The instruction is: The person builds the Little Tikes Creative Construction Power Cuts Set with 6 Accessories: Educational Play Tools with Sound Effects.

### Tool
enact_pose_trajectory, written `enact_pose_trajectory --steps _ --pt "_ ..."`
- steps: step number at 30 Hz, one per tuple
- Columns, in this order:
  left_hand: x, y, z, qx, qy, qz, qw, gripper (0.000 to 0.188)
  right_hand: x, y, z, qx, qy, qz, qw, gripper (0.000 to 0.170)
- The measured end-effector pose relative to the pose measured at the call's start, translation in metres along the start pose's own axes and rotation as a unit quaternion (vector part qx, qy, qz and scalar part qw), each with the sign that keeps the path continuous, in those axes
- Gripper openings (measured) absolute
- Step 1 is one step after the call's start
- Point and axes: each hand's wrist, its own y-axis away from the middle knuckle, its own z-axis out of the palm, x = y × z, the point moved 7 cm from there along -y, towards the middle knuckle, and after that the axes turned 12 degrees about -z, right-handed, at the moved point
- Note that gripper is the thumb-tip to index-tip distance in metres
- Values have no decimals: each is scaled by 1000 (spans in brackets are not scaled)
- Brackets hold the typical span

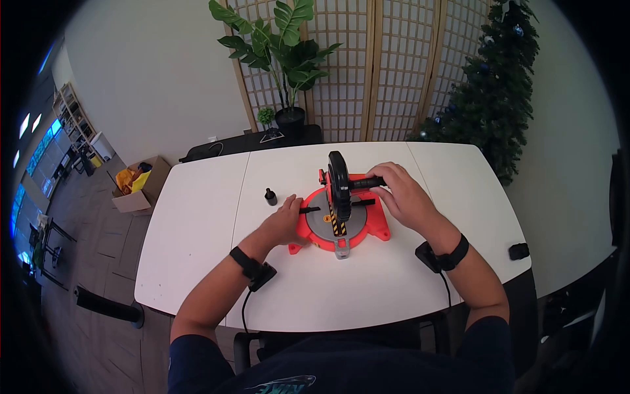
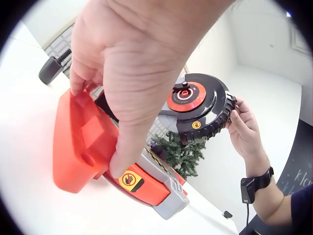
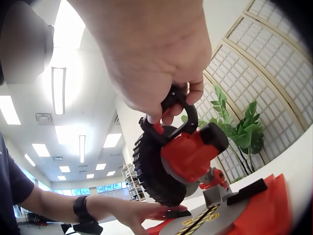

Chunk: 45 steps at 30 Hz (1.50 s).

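A red, grey and black toy miter saw (image 1: 338,184) stands on the white table in the head view, its saw head raised above the round grey turntable (image 1: 318,226). My right hand (image 1: 407,197) grips the black D-shaped handle (image 3: 190,120), fingers curled through its loop in the right wrist view. On the left, my left hand (image 1: 282,223) holds the edge of the red base (image 2: 78,152), the thumb on the near side and fingers at the far side. A black knob with a threaded screw (image 1: 270,196) stands on the table beyond the left hand.
A small black object (image 1: 518,251) lies at the table's right edge. Cables hang from both wrist cameras. Behind the white table (image 1: 190,230) are a potted plant (image 1: 289,118), a folding screen and a decorated tree (image 1: 485,98). An open cardboard box (image 1: 154,180) stands at left.
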Motion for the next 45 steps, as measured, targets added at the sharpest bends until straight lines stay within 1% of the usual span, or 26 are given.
enact_pose_trajectory --steps 1,5,7,8,10,11,13,14,16,17,19,20,22,25,27,29,30,32,33,34,37,38,40,41,43,45 --pt "0 -1 -1 -3 2 5 1000 123 0 -2 -3 15 2 -2 1000 25" --pt "-7 -8 0 0 15 21 1000 121 3 -6 -5 10 -2 15 1000 24" --pt "-4 -5 -5 -6 21 20 1000 121 9 -4 -1 -8 -10 21 1000 36" --pt "-3 -4 -7 -12 27 19 999 121 10 -4 -2 -8 -10 22 1000 36" --pt "-4 -4 -8 -12 22 14 1000 120 16 0 0 -29 -63 65 995 65" --pt "-4 -4 -8 -12 17 10 1000 120 21 4 2 -29 -63 66 995 65" --pt "-3 -3 -9 -11 17 13 1000 119 42 19 17 -36 -110 103 988 95" --pt "-2 -2 -10 -9 17 15 1000 119 50 24 22 -36 -110 103 988 95" --pt "1 1 -14 -18 16 10 1000 119 72 38 37 -68 -124 139 980 111" --pt "1 1 -14 -27 16 5 999 119 85 47 46 -68 -124 139 980 111" --pt "1 1 -13 -27 19 10 999 120 92 56 70 -209 -27 96 973 111" --pt "0 0 -13 -27 21 15 999 120 96 62 73 -209 -26 95 973 111" --pt "-3 -1 -9 -15 25 20 999 120 85 67 82 -298 -59 151 941 107" --pt "-2 3 -15 -2 33 22 999 118 84 66 88 -293 -73 130 944 102" --pt "-5 2 -19 1 37 19 999 116 85 68 93 -294 -58 134 945 101" --pt "-18 -2 -30 54 124 2 991 92 86 68 94 -295 -42 138 945 101" --pt "-20 -4 -34 54 124 2 991 92 82 67 91 -298 -54 149 941 102" --pt "-31 -5 -49 89 187 -18 978 54 82 68 91 -301 -66 161 938 102" --pt "-45 -14 -49 147 241 22 959 38 83 69 93 -294 -69 154 941 101" --pt "-50 -16 -51 147 241 22 959 38 83 69 93 -288 -71 148 944 99" --pt "-74 -24 -58 223 196 -23 955 41 81 70 92 -278 -105 168 940 98" --pt "-81 -27 -54 223 196 -23 955 41 82 71 92 -278 -105 168 940 98" --pt "-89 -29 -51 250 132 -29 959 47 81 71 90 -254 -125 164 945 92" --pt "-94 -31 -48 250 132 -29 959 47 80 71 90 -255 -126 164 945 92" --pt "-98 -35 -42 208 149 -29 966 55 79 69 89 -245 -130 158 948 89" --pt "-99 -38 -39 193 146 -31 970 54 79 69 89 -240 -125 151 951 89"
